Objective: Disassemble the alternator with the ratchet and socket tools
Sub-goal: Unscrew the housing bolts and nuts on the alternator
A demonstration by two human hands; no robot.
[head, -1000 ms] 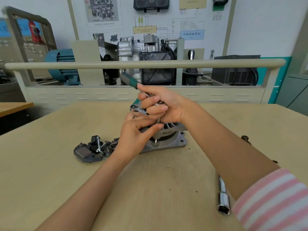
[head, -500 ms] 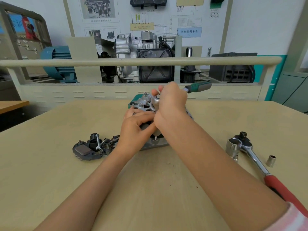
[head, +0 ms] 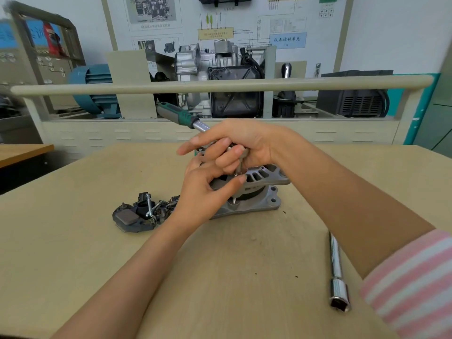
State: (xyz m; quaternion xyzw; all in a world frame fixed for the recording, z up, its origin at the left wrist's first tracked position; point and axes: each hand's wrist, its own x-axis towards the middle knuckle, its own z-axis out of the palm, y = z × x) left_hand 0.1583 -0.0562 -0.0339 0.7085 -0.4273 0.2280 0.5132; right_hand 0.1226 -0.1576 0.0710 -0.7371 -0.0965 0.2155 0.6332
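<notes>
The grey alternator stands on the wooden table, mostly hidden behind both hands. My right hand grips the head of a green-handled ratchet; its handle points up and to the left, and a thin socket shaft drops from the fist onto the alternator's top. My left hand wraps around the alternator's left side, thumb across its front.
Removed dark parts and bolts lie left of the alternator. A long chrome socket extension lies at the right under my forearm. A beige rail and an engine display stand stand beyond the table's far edge.
The ratchet handle has swung from pointing right back to pointing upper left. My right forearm now covers the red-handled ratchet and loose socket seen half a second ago. My left hand keeps its grip.
</notes>
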